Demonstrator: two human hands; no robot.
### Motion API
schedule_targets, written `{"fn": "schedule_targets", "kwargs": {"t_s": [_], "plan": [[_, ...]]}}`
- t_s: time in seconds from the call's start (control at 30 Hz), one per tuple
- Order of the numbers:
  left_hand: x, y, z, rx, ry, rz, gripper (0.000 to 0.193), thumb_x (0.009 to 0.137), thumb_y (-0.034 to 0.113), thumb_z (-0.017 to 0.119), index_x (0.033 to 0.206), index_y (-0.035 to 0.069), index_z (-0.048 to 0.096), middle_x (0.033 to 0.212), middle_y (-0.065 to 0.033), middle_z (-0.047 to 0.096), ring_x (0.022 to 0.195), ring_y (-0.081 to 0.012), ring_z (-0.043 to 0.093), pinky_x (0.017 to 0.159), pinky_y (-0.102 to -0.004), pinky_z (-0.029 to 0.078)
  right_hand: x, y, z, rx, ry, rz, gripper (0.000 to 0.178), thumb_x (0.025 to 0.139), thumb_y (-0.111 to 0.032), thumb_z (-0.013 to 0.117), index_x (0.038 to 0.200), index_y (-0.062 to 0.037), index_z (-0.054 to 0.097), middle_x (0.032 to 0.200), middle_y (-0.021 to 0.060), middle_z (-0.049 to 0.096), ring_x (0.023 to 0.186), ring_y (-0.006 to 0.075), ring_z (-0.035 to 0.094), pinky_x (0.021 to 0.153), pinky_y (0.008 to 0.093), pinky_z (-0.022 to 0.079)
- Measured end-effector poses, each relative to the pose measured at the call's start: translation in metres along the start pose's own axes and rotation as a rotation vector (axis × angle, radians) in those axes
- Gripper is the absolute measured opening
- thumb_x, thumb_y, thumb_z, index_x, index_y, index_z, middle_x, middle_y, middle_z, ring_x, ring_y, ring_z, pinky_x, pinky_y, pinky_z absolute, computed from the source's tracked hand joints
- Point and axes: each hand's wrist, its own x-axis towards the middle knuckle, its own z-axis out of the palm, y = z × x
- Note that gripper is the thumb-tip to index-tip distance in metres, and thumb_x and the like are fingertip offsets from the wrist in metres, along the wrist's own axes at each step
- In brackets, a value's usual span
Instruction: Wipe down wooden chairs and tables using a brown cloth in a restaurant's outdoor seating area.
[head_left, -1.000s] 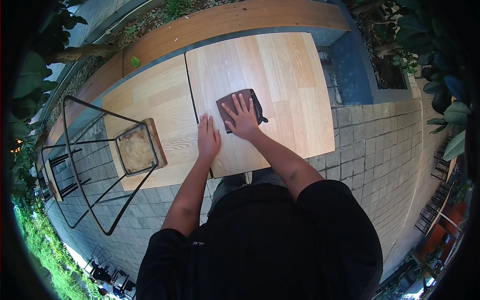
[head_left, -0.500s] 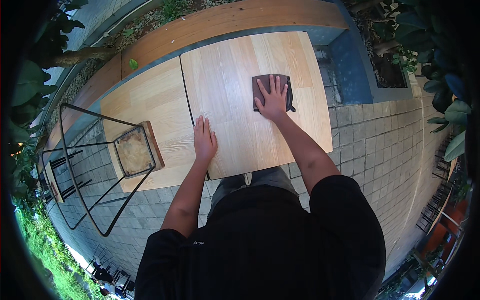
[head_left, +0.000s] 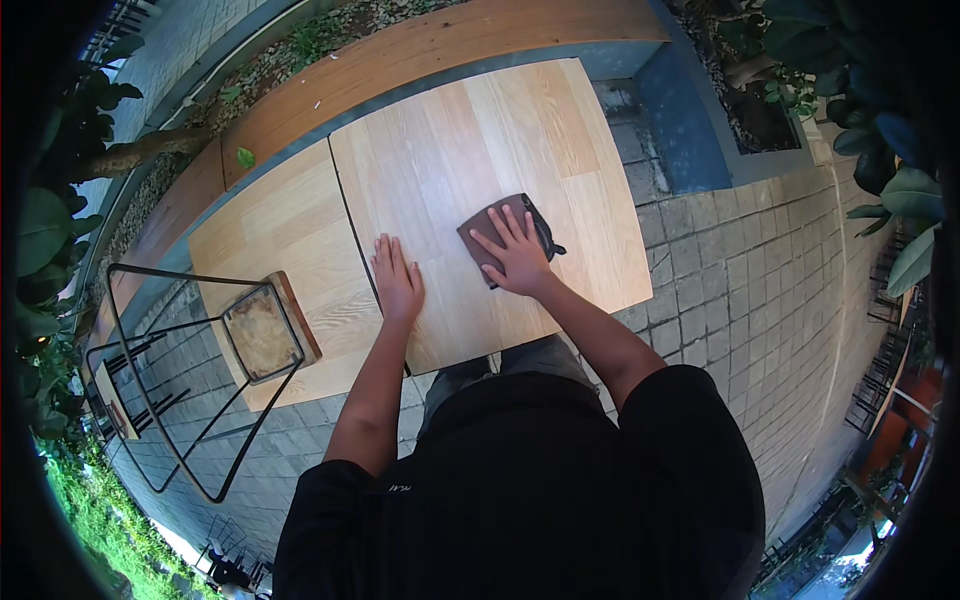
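Observation:
A folded dark brown cloth (head_left: 478, 221) with a black edge lies at an angle on the light wooden tabletop (head_left: 430, 150). Spread flat over it is my right hand (head_left: 522, 262), fingers stretched out and pressing it to the wood. My left hand (head_left: 400, 285) rests palm down on the table just right of the dark seam between the two tabletops. Its fingers are straight and it holds nothing.
An upturned stool with a wooden seat (head_left: 262, 332) and black metal legs stands on the left tabletop (head_left: 270, 220). Beyond the table runs a long wooden bench (head_left: 440, 50). Grey paving (head_left: 740, 260) lies to the right, with leafy plants (head_left: 910, 190) at the edge.
My right hand has slid the cloth nearer to me and to the left, turning it. My left hand stays in about the same place on the table. The view has shifted slightly.

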Motion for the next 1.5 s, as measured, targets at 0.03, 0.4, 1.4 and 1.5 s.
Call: {"fn": "schedule_targets", "kwargs": {"t_s": [0.03, 0.4, 1.4, 1.5], "plan": [[0.003, -0.001, 0.0, -0.009, 0.013, 0.011, 0.072, 0.102, 0.018, 0.061, 0.166, -0.003, 0.036, 0.176, -0.0268, 0.029, 0.165, -0.0452, 0.024, 0.133, -0.0609, 0.017, -0.009, 0.013, -0.008, -0.01, 0.016, 0.053, 0.081, 0.098, -0.054, 0.066, 0.171, -0.0336, 0.038, 0.182, 0.0203, 0.017, 0.168, 0.0459, 0.009, 0.129, 0.0735, 0.008], [0.011, 0.002, 0.005, 0.029, 0.03, 0.011, 0.069, 0.103, 0.019, 0.061, 0.165, -0.001, 0.039, 0.174, -0.0273, 0.03, 0.164, -0.0445, 0.026, 0.133, -0.0601, 0.018, 0.079, 0.091, -0.028, -0.196, 0.176, 0.253, 0.08, 0.099, -0.056, 0.06, 0.172, -0.0352, 0.034, 0.181, 0.0237, 0.017, 0.167, 0.0483, 0.011, 0.129, 0.0736, 0.007], [0.075, -0.009, 0.01, 0.07, 0.159, 0.047, 0.068, 0.1, 0.023, 0.065, 0.161, -0.001, 0.045, 0.17, -0.0284, 0.038, 0.16, -0.0485, 0.031, 0.131, -0.0611, 0.023, 0.092, 0.095, -0.029, -0.109, 0.19, 0.21, 0.074, 0.103, -0.052, 0.057, 0.172, -0.0325, 0.036, 0.181, 0.0228, 0.018, 0.168, 0.046, 0.01, 0.131, 0.0703, 0.008], [0.073, -0.018, 0.006, 0.059, 0.171, 0.023, 0.075, 0.099, 0.027, 0.069, 0.163, -0.001, 0.042, 0.172, -0.0287, 0.034, 0.162, -0.0489, 0.027, 0.132, -0.0619, 0.021, 0.062, 0.07, -0.025, -0.029, 0.1, 0.101, 0.073, 0.103, -0.054, 0.058, 0.171, -0.0337, 0.039, 0.182, 0.0188, 0.018, 0.168, 0.0427, 0.01, 0.133, 0.067, 0.006]]}}
